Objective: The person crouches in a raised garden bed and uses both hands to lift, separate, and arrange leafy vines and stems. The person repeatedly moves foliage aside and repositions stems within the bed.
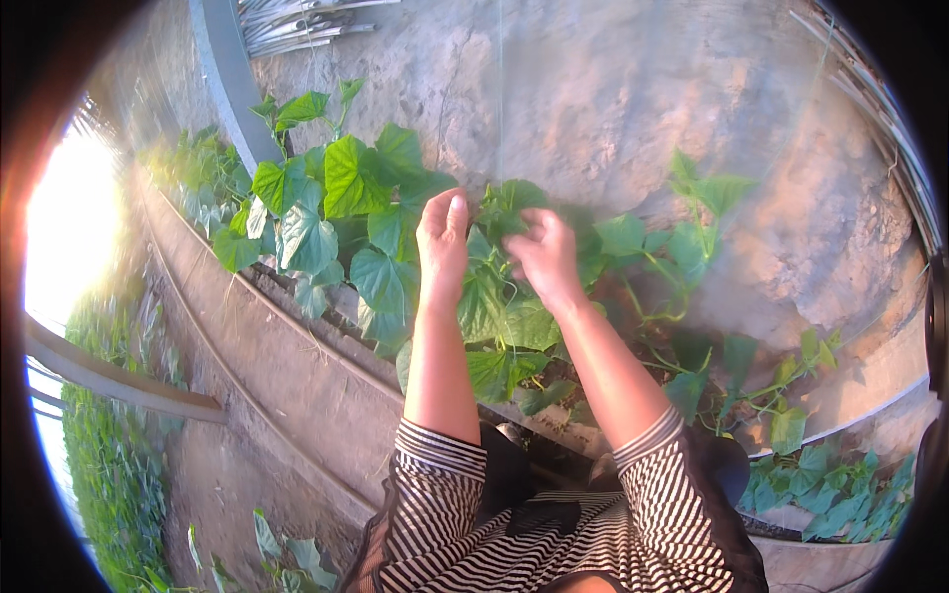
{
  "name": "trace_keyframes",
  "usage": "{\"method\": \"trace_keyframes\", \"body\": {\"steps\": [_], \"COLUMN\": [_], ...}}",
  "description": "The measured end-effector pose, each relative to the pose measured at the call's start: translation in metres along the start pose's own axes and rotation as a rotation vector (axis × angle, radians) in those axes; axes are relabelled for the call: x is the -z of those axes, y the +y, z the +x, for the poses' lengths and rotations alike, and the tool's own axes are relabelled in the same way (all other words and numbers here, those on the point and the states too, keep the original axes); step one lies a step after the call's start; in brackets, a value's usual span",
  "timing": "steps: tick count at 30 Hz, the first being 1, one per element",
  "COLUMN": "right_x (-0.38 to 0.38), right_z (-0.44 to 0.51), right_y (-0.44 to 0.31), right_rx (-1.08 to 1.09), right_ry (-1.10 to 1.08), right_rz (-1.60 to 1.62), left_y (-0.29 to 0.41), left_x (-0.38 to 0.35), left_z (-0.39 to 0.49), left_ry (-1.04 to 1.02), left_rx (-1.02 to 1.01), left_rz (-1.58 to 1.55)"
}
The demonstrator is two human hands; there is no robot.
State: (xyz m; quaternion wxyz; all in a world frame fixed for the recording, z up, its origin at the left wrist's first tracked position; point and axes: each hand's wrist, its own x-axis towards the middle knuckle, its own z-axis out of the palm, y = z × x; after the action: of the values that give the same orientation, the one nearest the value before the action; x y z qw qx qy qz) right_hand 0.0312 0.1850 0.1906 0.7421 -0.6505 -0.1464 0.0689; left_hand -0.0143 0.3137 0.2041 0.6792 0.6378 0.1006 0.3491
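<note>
A leafy green vine, probably cucumber [511,207], rises between my two hands in front of a rough earthen wall [630,96]. My left hand [443,230] is at the left of the vine's top, thumb up and fingers curled away from view. Whether anything is in its fingers is hidden. On the other side, my right hand [547,256] reaches in with bent, blurred fingers against the upper leaves; its grip cannot be made out. A thin pale string [500,96] hangs down the wall just above the vine's tip. Broad leaves [511,319] fill the space below my hands.
More vines grow left [356,185] and right [689,237] along the wall. A slanting grey post [230,81] stands at upper left. A thin pipe [319,341] edges the planted strip beside a bare dirt path [282,378]. Bundled dry stalks [304,30] lie against the wall.
</note>
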Motion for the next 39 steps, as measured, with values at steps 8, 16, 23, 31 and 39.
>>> {"method": "trace_keyframes", "body": {"steps": [8, 16, 23, 31, 39], "right_x": [0.004, 0.007, 0.014, 0.029, 0.193], "right_z": [-0.019, -0.026, -0.024, -0.031, -0.154], "right_y": [0.01, 0.0, 0.002, -0.005, -0.041], "right_rx": [0.156, 0.062, 0.027, 0.114, 0.054], "right_ry": [0.025, 0.018, 0.02, 0.082, 0.187], "right_rz": [-0.174, -0.102, -0.075, -0.026, -0.325], "left_y": [0.01, 0.001, -0.004, -0.01, 0.043], "left_x": [-0.007, 0.0, 0.002, 0.006, 0.068], "left_z": [-0.003, 0.005, 0.008, 0.014, -0.005], "left_ry": [-0.152, -0.071, -0.036, 0.15, 0.491], "left_rx": [0.004, 0.116, 0.132, -0.038, -0.077], "left_rz": [-0.022, -0.104, -0.162, -0.048, 0.135]}}
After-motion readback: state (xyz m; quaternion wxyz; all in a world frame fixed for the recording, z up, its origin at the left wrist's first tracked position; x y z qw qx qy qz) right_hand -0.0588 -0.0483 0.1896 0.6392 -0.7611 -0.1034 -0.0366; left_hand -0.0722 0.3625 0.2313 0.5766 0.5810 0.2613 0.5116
